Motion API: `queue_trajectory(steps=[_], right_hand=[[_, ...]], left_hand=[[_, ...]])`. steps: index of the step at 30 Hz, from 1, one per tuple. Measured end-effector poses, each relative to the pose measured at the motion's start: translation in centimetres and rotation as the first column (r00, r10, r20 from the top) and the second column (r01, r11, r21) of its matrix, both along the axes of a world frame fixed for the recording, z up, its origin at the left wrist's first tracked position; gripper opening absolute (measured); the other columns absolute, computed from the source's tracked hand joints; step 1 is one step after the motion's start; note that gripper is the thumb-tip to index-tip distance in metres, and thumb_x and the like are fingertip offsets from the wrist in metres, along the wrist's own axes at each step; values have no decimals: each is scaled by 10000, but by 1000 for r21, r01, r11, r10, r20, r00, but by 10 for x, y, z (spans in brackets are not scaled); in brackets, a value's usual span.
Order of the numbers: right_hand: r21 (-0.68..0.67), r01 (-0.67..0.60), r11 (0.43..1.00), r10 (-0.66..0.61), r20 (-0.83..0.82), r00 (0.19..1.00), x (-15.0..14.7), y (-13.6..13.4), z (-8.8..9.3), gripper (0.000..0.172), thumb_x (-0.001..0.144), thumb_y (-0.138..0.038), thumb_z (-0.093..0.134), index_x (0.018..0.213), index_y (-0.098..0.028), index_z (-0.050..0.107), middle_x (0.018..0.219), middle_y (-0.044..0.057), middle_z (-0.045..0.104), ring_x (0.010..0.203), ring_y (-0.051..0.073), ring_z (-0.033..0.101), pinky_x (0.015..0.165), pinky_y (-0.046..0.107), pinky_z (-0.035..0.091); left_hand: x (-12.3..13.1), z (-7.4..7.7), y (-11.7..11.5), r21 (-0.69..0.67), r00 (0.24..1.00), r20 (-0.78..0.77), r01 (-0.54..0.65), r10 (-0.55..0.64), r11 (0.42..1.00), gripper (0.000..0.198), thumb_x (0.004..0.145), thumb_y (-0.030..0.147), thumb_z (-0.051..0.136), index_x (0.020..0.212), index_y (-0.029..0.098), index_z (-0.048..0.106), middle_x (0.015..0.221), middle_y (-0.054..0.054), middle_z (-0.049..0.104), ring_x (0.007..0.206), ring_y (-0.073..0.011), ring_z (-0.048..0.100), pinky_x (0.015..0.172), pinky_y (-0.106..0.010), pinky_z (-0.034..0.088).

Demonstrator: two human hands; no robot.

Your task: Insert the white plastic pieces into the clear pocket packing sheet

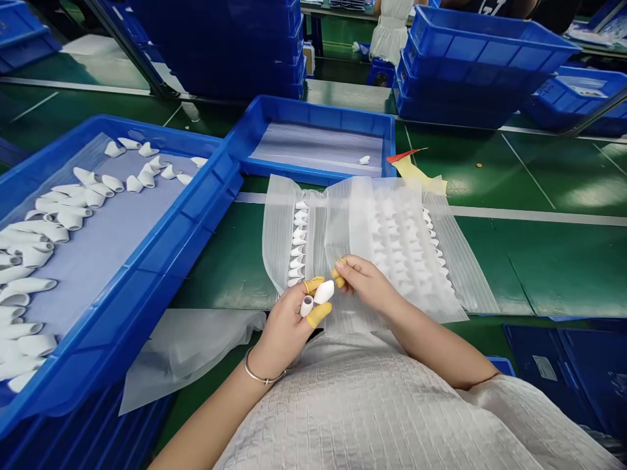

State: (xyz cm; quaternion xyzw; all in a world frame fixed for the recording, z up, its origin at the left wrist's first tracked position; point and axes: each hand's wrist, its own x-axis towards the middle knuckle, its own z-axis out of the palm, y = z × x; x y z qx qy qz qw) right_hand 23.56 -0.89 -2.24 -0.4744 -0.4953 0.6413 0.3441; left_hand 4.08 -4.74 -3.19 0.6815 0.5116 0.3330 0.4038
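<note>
My left hand (292, 313), with yellow finger cots on thumb and finger, is closed on two small white hollow plastic pieces. One piece (324, 292) lies between the cots with its smooth rounded side up; the other (306, 305) shows its round open end. Just to the right, my right hand (361, 279) is pinched, also in yellow cots; anything between its fingertips is hidden. Beneath both hands is a ribbed translucent plastic sheet (337, 225). A column of white pieces (298, 241) lies in its left part, and several blurred rows show through its right part.
A large blue tray (196, 215) at left holds many loose white pieces (44, 228). Behind the sheet, another blue tray (318, 176) holds one piece (364, 160). Yellow and red scraps (416, 171) lie beside it. Stacked blue crates (470, 72) stand at the back.
</note>
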Motion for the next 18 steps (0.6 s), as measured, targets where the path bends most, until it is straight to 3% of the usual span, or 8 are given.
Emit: queue_trajectory(steps=[5, 8, 12, 18], right_hand=[[52, -204, 978, 202, 45, 978, 7, -4, 5, 361, 875, -534, 683, 938, -180, 653, 862, 16, 639, 803, 161, 589, 730, 305, 474], [67, -185, 981, 182, 36, 983, 7, -6, 5, 303, 836, -437, 752, 981, -189, 656, 943, 27, 666, 874, 177, 608, 798, 330, 494], [191, -156, 969, 138, 104, 985, 7, -7, 5, 275, 810, -343, 779, 1012, -213, 644, 1007, 35, 645, 899, 182, 599, 758, 320, 504], [488, -239, 839, 88, 312, 946, 10, -13, 2, 180, 915, -339, 704, 1054, -240, 647, 1045, 59, 654, 970, 216, 597, 810, 362, 511]], left_hand=[[-1, -2, 0, -17, 999, -36, 16, -16, 1000, 292, 905, 414, 647, 1111, 213, 696, 1050, -75, 749, 903, -236, 685, 773, -348, 524], [0, -2, -1, -59, 1000, 4, -18, 18, 998, 296, 897, 400, 653, 1125, 214, 691, 1055, -70, 749, 918, -232, 689, 784, -348, 530], [0, -2, -2, -83, 990, 92, -102, 110, 991, 276, 869, 404, 670, 1064, 212, 702, 978, -52, 756, 828, -208, 691, 729, -324, 538], [-1, -1, -3, -60, 984, 119, -123, 130, 991, 237, 838, 382, 706, 1010, 220, 705, 924, -29, 756, 774, -187, 688, 691, -302, 543]])
